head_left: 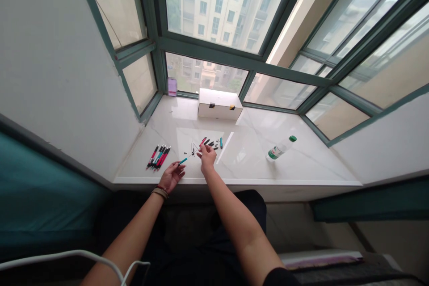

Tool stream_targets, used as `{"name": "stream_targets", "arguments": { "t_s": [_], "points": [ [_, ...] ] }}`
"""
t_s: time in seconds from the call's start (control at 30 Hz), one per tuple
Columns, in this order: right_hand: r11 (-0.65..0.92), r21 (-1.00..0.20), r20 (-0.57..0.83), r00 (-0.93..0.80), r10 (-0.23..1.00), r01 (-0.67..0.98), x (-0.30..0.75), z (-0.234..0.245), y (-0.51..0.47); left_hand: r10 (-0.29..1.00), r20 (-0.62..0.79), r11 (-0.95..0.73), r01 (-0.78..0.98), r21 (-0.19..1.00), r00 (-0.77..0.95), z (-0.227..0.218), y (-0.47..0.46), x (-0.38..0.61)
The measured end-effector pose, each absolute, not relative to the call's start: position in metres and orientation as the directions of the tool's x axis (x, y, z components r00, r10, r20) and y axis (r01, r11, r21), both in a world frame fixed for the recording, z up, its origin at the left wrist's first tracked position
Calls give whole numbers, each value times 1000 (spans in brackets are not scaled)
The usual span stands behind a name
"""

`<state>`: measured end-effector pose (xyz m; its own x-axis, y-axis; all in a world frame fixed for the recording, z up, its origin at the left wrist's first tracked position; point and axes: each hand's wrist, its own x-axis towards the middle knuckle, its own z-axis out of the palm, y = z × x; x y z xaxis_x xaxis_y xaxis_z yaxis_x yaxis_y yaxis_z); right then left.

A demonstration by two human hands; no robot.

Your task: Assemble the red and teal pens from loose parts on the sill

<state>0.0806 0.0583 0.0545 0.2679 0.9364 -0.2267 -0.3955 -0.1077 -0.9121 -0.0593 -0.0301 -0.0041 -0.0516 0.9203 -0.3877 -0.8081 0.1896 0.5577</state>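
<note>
The left hand point(172, 176) and right hand point(207, 157) are apart, both raised just above the front edge of a white marble-patterned windowsill point(241, 163). The right fingers pinch the end of a slender rod with a teal tip point(183, 161), which extends toward the left hand; its teal tip lies just beside the left fingers point(179, 169). Whether the left hand grips it cannot be determined. Loose black, red and teal pen parts point(208, 143) lie directly ahead of the right hand. A group of assembled black, red and teal pens point(158, 157) lies left of the hands. Farther off stand a white cardboard box point(219, 103) and a clear plastic bottle with a green cap point(280, 148), lying on its side.
</note>
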Motion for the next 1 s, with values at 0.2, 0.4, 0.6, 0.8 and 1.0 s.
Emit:
{"name": "stream_targets", "arguments": {
  "t_s": [0.2, 0.4, 0.6, 0.8, 1.0],
  "points": [
    [-94, -913, -203, 241, 949, -398, 76, 51, 53, 920, -388, 190, -810, 554, -49, -4, -30, -59],
    [-113, -908, -206, 194, 959, -402, 61, 50, 43, 926, -376, 186, -811, 555, -45, -7, -29, -60],
    [-181, -930, -220, 88, 972, -319, 55, 48, 27, 930, -366, 181, -821, 541, -36, -11, -28, -62],
    [-212, -929, -221, -3, 975, -303, 53, 44, 15, 940, -338, 165, -827, 538, -32, -13, -29, -62],
    [-271, -909, -265, -65, 962, -315, 51, 41, 10, 942, -335, 170, -825, 538, -24, -11, -29, -62]
  ]
}}
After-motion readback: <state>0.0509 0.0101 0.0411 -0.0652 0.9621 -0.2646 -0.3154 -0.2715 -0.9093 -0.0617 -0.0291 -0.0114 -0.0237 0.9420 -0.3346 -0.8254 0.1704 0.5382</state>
